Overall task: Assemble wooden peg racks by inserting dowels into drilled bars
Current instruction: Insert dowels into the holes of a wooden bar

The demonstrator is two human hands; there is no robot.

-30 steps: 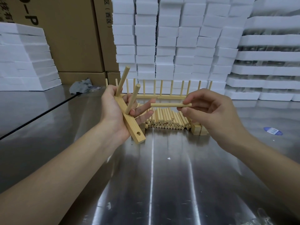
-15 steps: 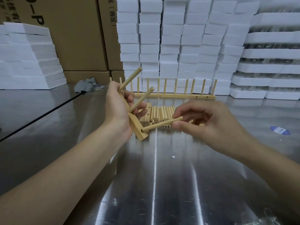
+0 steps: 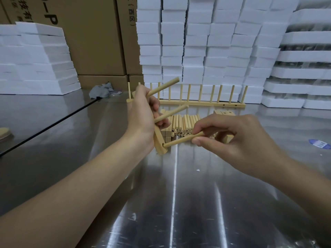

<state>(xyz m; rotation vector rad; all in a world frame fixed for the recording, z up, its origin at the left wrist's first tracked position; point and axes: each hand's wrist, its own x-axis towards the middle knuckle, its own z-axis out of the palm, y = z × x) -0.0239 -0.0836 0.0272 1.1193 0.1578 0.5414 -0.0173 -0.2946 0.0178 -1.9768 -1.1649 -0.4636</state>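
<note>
Bright overhead light streaks glare across the steel table (image 3: 197, 203); edges bend.

My left hand (image 3: 141, 115) hides most of the bar (image 3: 159, 142); the dowel (image 3: 180, 140) loses its far end between fingers (image 3: 211, 125) of my right hand (image 3: 241, 140).

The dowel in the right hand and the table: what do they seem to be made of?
Dowel: likely bare wood, pale tan and matte. Table: probably brushed steel, grey and glossy, with streaked reflections.
</note>
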